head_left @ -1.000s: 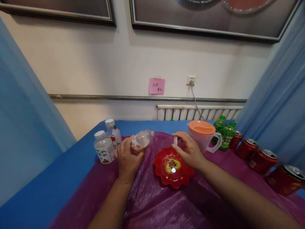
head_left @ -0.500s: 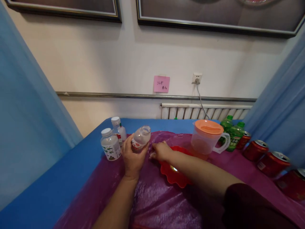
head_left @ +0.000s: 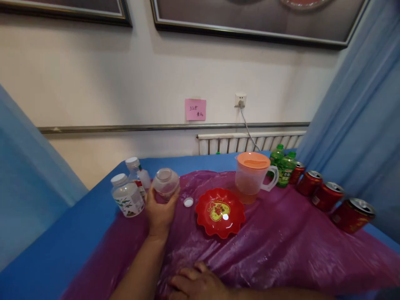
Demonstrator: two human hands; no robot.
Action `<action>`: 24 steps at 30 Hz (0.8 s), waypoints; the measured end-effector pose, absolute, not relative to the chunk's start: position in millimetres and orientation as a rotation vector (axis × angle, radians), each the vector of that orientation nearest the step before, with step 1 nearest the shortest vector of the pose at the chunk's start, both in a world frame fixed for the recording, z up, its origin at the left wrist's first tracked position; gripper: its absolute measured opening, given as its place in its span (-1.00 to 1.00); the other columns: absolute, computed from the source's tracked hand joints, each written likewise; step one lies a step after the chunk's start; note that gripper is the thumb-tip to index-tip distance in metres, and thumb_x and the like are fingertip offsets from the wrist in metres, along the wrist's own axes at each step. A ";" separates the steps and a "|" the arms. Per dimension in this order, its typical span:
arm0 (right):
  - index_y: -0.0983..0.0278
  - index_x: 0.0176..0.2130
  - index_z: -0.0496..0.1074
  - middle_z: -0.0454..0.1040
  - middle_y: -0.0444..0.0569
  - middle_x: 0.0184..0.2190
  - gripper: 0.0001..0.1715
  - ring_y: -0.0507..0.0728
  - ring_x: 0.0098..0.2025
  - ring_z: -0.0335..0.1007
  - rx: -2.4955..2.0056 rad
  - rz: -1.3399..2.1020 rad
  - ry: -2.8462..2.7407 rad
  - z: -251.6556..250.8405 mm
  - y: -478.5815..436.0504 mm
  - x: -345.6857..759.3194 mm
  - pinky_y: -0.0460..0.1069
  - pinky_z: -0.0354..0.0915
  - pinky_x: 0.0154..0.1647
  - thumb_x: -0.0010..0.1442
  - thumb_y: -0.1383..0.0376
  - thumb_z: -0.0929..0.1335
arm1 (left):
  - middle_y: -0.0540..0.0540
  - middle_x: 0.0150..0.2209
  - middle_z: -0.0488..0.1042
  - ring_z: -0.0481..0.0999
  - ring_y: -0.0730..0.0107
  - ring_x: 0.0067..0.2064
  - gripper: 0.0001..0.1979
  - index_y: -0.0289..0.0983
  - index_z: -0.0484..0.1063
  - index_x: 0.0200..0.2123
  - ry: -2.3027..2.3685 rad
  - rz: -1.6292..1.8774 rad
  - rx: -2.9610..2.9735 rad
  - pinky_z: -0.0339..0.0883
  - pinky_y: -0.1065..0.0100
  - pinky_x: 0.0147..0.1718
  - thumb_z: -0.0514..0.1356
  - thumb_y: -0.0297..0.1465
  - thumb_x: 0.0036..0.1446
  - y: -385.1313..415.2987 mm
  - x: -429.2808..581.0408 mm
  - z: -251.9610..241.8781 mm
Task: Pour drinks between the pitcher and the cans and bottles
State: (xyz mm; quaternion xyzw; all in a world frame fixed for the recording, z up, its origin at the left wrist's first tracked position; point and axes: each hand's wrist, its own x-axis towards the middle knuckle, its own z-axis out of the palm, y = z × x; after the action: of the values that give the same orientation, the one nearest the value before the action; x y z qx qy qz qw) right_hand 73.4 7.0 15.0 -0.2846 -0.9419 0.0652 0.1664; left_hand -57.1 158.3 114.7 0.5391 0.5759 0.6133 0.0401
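Note:
My left hand is wrapped round a small clear plastic bottle with no cap, held upright above the purple plastic sheet. Its white cap lies on the sheet just to the right of that hand, beside a red scalloped plate. My right hand rests low at the near edge of the sheet, fingers curled loosely and flat, with nothing in it.
Two capped clear bottles stand left of my left hand on the blue table. A clear jug with an orange lid stands behind the plate. Green bottles and several red cans line the right side. Blue curtains flank both sides.
My right hand set the white cap down beside the plate and drew back to the near edge. My left hand tipped the open bottle upright. The view shifted right.

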 end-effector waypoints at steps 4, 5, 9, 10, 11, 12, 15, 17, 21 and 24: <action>0.26 0.05 0.42 0.45 0.01 0.18 -0.67 0.24 0.14 0.38 -0.734 0.126 -2.733 36.3 15.2 82.5 0.27 0.38 0.13 0.44 0.17 0.23 | -0.13 -0.16 0.56 0.54 0.16 -0.17 -0.41 -0.29 0.47 -0.08 1.799 1.978 1.525 0.42 0.20 -0.12 0.41 -0.06 -0.12 155.0 -55.2 138.5; 0.29 0.06 0.41 0.45 0.04 0.18 -0.66 0.24 0.13 0.37 -0.727 0.116 -2.748 40.9 15.9 84.0 0.29 0.37 0.14 0.44 0.18 0.22 | -0.11 -0.18 0.56 0.53 0.19 -0.19 -0.41 -0.28 0.47 -0.09 1.792 1.996 1.492 0.41 0.22 -0.15 0.41 -0.07 -0.14 154.1 -55.9 145.3; 0.38 0.08 0.38 0.40 0.14 0.19 -0.55 0.29 0.13 0.35 -0.740 0.097 -2.775 45.5 14.0 81.9 0.32 0.40 0.10 0.37 0.11 0.29 | -0.05 -0.27 0.52 0.47 0.28 -0.29 -0.49 -0.30 0.46 -0.19 1.776 2.037 1.405 0.38 0.27 -0.25 0.41 -0.13 -0.18 149.2 -63.9 169.3; 0.39 0.09 0.38 0.40 0.17 0.19 -0.47 0.30 0.14 0.35 -0.734 0.099 -2.775 45.1 13.5 80.8 0.32 0.41 0.09 0.33 0.05 0.33 | -0.03 -0.28 0.51 0.46 0.30 -0.30 -0.51 -0.31 0.45 -0.20 1.788 2.031 1.387 0.38 0.28 -0.26 0.41 -0.15 -0.17 147.2 -66.6 174.1; 0.40 0.09 0.38 0.40 0.18 0.18 -0.39 0.32 0.14 0.34 -0.718 0.101 -2.776 44.9 13.1 80.0 0.32 0.42 0.08 0.28 -0.01 0.37 | -0.01 -0.28 0.50 0.46 0.33 -0.31 -0.52 -0.31 0.45 -0.21 1.804 2.020 1.370 0.37 0.30 -0.28 0.41 -0.16 -0.16 144.9 -69.2 178.4; 0.41 0.08 0.38 0.40 0.19 0.17 -0.32 0.33 0.13 0.35 -0.699 0.102 -2.776 45.2 13.0 79.6 0.32 0.42 0.07 0.24 -0.06 0.39 | 0.00 -0.28 0.50 0.45 0.35 -0.31 -0.52 -0.30 0.45 -0.20 1.821 2.004 1.351 0.36 0.33 -0.29 0.41 -0.17 -0.17 142.2 -71.6 182.4; 0.40 0.04 0.41 0.45 0.18 0.10 -0.31 0.31 0.08 0.38 -0.684 0.103 -2.773 48.3 13.9 79.5 0.31 0.44 0.05 0.21 -0.10 0.40 | 0.03 -0.29 0.50 0.44 0.39 -0.32 -0.50 -0.28 0.47 -0.20 1.847 1.956 1.322 0.33 0.39 -0.34 0.44 -0.17 -0.21 133.4 -74.7 191.7; 0.38 0.00 0.43 0.49 0.15 0.03 -0.46 0.28 0.03 0.41 -0.697 0.109 -2.770 49.9 15.0 78.6 0.29 0.43 0.06 0.29 -0.02 0.36 | 0.03 -0.30 0.51 0.44 0.38 -0.33 -0.49 -0.27 0.47 -0.21 1.807 1.930 1.318 0.32 0.39 -0.35 0.43 -0.14 -0.24 128.6 -71.0 195.8; 0.36 -0.03 0.44 0.51 0.16 -0.03 -0.59 0.26 0.00 0.45 -0.705 0.101 -2.778 49.3 17.5 73.7 0.30 0.40 0.08 0.35 0.08 0.32 | -0.03 -0.32 0.55 0.51 0.31 -0.33 -0.47 -0.28 0.49 -0.26 1.616 1.819 1.358 0.40 0.31 -0.32 0.42 -0.07 -0.26 126.3 -45.7 197.9; 0.34 0.01 0.43 0.48 0.19 0.06 -0.52 0.28 0.05 0.44 -0.641 0.094 -2.755 50.8 17.8 73.7 0.29 0.42 0.05 0.35 0.00 0.33 | -0.13 -0.24 0.61 0.59 0.18 -0.23 -0.44 -0.30 0.50 -0.22 1.440 1.717 1.412 0.49 0.22 -0.23 0.41 -0.04 -0.24 130.4 -17.3 195.3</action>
State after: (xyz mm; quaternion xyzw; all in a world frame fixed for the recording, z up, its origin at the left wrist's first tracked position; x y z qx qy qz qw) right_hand 73.7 17.8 50.8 -0.2238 -0.9616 0.0330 0.1552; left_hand -17.3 130.4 195.3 0.5171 0.5272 0.6286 0.2440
